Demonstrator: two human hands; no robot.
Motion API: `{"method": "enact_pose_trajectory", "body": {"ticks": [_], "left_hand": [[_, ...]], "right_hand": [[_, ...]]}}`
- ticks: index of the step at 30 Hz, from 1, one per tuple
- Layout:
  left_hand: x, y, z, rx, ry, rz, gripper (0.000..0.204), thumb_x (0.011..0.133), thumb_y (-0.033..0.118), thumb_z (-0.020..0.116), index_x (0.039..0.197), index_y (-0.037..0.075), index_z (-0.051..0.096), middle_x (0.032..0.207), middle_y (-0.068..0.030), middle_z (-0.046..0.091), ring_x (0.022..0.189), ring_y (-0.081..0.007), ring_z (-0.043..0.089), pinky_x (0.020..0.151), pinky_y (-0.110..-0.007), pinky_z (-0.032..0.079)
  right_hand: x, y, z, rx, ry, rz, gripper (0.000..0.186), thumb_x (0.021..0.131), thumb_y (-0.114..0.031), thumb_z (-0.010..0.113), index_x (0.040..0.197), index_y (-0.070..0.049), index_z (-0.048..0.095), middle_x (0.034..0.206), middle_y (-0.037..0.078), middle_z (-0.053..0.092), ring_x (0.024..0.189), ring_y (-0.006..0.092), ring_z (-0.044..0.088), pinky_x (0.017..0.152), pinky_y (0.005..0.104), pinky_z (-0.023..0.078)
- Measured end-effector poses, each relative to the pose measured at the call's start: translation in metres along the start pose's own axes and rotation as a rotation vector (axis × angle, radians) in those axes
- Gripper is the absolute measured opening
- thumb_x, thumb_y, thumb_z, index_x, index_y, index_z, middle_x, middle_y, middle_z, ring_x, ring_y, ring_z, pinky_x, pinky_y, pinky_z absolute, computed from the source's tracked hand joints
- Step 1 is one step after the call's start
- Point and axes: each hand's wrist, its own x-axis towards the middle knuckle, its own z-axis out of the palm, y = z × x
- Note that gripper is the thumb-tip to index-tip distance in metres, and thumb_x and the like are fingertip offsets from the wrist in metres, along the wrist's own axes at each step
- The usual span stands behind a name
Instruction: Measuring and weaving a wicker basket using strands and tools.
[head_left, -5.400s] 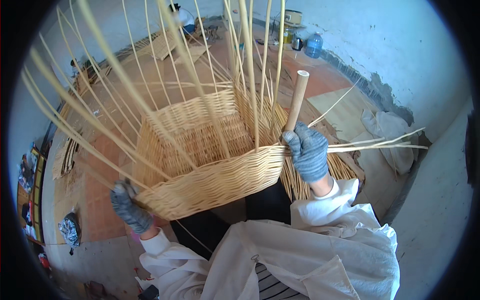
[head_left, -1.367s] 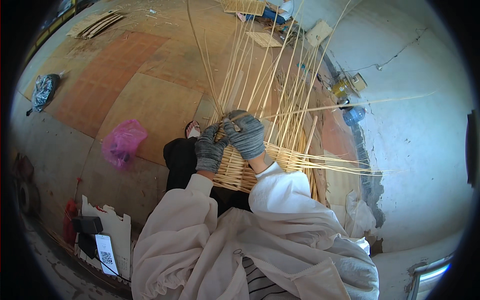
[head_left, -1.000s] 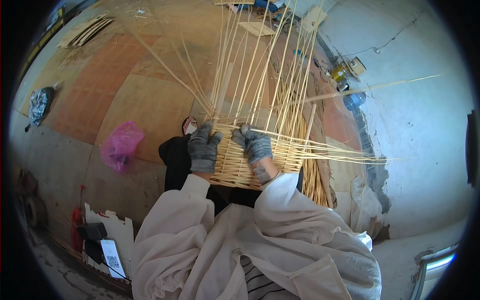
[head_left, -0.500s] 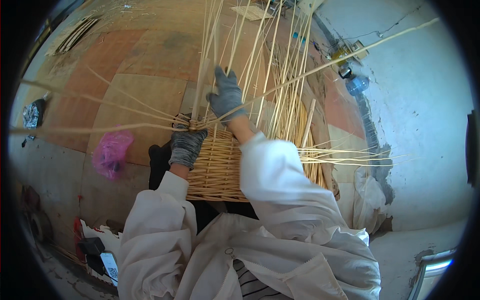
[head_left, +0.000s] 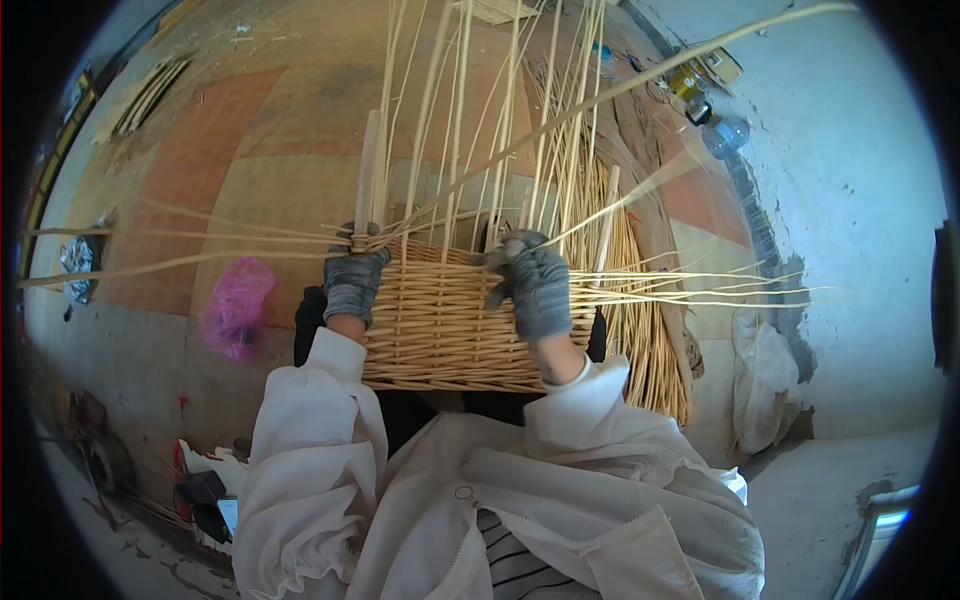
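A pale woven wicker basket (head_left: 450,330) lies across my lap, with upright willow stakes (head_left: 460,130) rising from its far edge. My left hand (head_left: 353,285), in a grey knit glove, is closed around willow rods at the basket's left corner, beside a thick wooden post (head_left: 368,170). Long rods stretch leftward from that grip, and one long rod slants up to the right. My right hand (head_left: 535,285), gloved too, is at the upper rim towards the right corner. Its fingers curl around a willow rod (head_left: 625,205) that runs up and right, blurred; the fingertips are partly hidden.
Right of the basket lies a large bundle of willow rods (head_left: 640,350), with loose ends sticking out sideways. A pink plastic bag (head_left: 238,308) rests on the floor at left. Near the right wall stand a water bottle (head_left: 726,137) and a white sack (head_left: 765,375).
My right hand has come down and right, from among the upright stakes to the basket's rim, now with a rod. My left hand keeps its grip at the corner, slightly further left in view.
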Motion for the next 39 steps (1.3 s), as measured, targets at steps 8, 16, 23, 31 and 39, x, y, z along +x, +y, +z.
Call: {"method": "enact_pose_trajectory", "body": {"ticks": [8,16,23,31,39], "left_hand": [[-0.086,0.017,0.027,0.362,0.365,0.508,0.041,0.082,0.011,0.058,0.119,-0.002,0.045,0.112,-0.0167,0.054,0.098,-0.0287,0.055,0.085,-0.033,0.043],[-0.024,0.060,0.069,1.013,-0.125,0.144,0.069,0.081,0.052,0.047,0.130,0.005,0.035,0.118,-0.0210,0.050,0.108,-0.0368,0.048,0.098,-0.042,0.030],[-0.025,0.055,0.084,1.098,-0.100,0.218,0.055,0.081,0.056,0.040,0.088,0.008,0.066,0.086,-0.0139,0.065,0.089,-0.0302,0.059,0.093,-0.040,0.033],[-0.031,0.058,0.076,1.065,-0.047,0.064,0.055,0.079,0.053,0.046,0.096,0.005,0.064,0.093,-0.0178,0.063,0.094,-0.0328,0.057,0.090,-0.041,0.036],[-0.046,0.085,0.072,0.976,0.015,-0.038,0.070,0.075,0.052,0.057,0.129,0.012,0.040,0.098,-0.0183,0.063,0.106,-0.0267,0.053,0.099,-0.037,0.028]], "right_hand": [[-0.001,0.037,-0.061,0.261,0.118,0.181,0.028,0.087,-0.015,0.054,0.110,-0.001,0.048,0.091,0.009,0.060,0.078,0.0188,0.060,0.054,0.0282,0.052],[0.000,0.041,-0.078,0.386,-0.003,0.301,0.027,0.086,-0.010,0.053,0.110,-0.001,0.047,0.089,0.011,0.058,0.085,0.0229,0.059,0.063,0.0348,0.052],[0.150,0.030,-0.014,-1.545,-0.105,-0.555,0.050,0.074,-0.002,0.053,0.122,0.005,0.040,0.122,0.027,0.044,0.109,0.0376,0.049,0.094,0.0360,0.040],[0.179,0.034,-0.023,-1.578,-0.387,-0.084,0.069,0.077,-0.009,0.054,0.136,0.001,0.020,0.138,0.021,0.027,0.126,0.0257,0.033,0.104,0.0334,0.028],[0.080,0.014,-0.091,0.113,0.286,-0.467,0.027,0.089,-0.023,0.049,0.110,-0.006,0.048,0.066,-0.001,0.049,0.056,0.0093,0.046,0.050,0.0219,0.042]]}}
